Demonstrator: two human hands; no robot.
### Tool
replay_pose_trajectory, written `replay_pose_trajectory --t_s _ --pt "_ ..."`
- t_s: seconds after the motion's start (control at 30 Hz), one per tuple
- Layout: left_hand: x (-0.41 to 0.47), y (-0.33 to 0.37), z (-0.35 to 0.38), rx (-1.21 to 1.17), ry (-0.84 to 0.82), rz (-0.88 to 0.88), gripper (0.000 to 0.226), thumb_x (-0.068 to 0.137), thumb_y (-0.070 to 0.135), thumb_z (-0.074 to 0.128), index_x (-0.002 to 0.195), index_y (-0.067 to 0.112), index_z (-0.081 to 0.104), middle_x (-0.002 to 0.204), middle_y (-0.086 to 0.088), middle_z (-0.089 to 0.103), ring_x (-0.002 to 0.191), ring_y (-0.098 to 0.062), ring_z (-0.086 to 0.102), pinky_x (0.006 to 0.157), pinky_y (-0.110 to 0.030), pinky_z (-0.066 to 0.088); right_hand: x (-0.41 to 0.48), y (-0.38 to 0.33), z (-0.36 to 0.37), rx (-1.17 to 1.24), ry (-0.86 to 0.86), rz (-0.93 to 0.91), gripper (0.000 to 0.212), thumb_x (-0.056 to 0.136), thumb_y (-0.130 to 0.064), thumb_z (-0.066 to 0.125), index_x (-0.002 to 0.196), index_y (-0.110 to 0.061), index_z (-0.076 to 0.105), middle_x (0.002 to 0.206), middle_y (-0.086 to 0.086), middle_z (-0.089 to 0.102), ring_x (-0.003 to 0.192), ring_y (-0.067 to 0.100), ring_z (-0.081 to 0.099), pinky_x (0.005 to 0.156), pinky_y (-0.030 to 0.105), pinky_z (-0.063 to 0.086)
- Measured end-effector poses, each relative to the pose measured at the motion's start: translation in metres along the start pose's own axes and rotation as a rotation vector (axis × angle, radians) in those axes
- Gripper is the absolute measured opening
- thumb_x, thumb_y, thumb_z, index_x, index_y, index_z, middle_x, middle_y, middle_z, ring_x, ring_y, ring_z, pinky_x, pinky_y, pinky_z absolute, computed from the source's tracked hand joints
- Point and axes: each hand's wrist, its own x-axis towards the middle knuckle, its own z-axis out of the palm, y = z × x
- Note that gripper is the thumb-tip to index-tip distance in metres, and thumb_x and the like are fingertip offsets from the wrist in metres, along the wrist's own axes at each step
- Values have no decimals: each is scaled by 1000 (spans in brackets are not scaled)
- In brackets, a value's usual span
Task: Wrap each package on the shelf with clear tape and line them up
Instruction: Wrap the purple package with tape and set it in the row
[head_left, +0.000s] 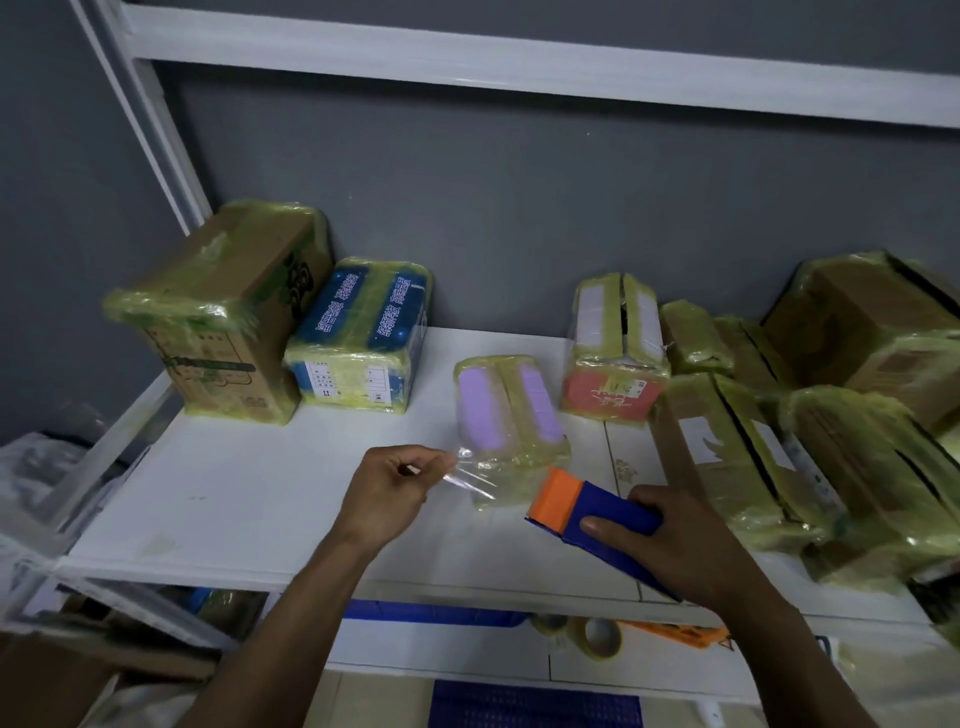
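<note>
Left hand (390, 486) pinches the loose tape end (467, 475) taut off the purple package (506, 415) mid-shelf (260, 493), likely to keep it from sticking back, while right hand (675, 540) grips the tape dispenser (597, 514) just beside it, ready to wrap.

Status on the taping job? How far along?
Done: brown carton and blue box look taped and stand side by side at back left. In hand: left hand pinches the tape end by the purple package; right hand grips the dispenser. Left: red box and the right-hand pile, tape-covered but jumbled, need lining up.
</note>
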Motion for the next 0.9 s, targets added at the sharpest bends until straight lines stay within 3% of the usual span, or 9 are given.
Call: replay_pose_trajectory --t_s 0.07,0.23,0.37,0.47,0.6,0.73,0.8,0.9 --pt "2 -3 1 -24 26 -12 8 87 28 78 84 35 81 85 15 76 63 -2 62 59 -12 50 5 -3 2 -44 10 -25 64 68 -85 60 67 -21 56 58 -11 56 51 4 53 57 20 37" --pt "4 -19 5 -133 109 -63 12 85 26 80 90 37 80 93 23 76 91 7 68 83 -21 55 22 -20 4 -163 81 -66 64 69 -87 64 61 -24 54 54 -6 54 56 2 58 54 21 37" --pt "1 -39 8 -199 159 -155 9 83 29 82 87 37 80 94 21 77 92 6 69 78 -19 54 34 -34 -3 -257 82 -77 64 70 -88 61 62 -24 53 58 -6 54 52 4 56 55 20 37" --pt "1 -50 12 -246 235 -203 6 88 29 77 84 31 81 88 22 76 84 10 67 76 -20 52 44 -44 -4 -328 56 -59 64 66 -90 63 64 -26 54 64 -9 55 63 4 58 59 23 41" --pt "4 -55 16 -206 263 -117 12 92 22 73 87 31 78 88 23 76 91 9 67 83 -16 52 57 -49 0 -393 20 -66 65 63 -90 64 67 -26 56 64 -10 59 65 4 61 67 25 48" --pt "6 -60 18 -246 276 -103 8 88 28 77 93 35 78 94 22 76 93 6 68 80 -15 53 66 -51 -1 -475 26 -59 68 63 -93 61 66 -25 55 62 -10 58 65 6 62 81 37 56" --pt "5 -64 20 -225 293 -92 11 86 33 79 94 40 76 94 29 74 94 8 67 78 -9 52 69 -53 0 -498 25 -58 68 63 -93 62 66 -25 56 61 -10 57 63 6 62 74 33 56" --pt "6 -69 25 -233 324 -110 14 85 34 79 94 42 74 93 34 72 95 11 66 76 -6 50 71 -57 4 -490 29 -53 65 63 -90 66 63 -25 54 57 -10 54 58 4 59 57 21 42"
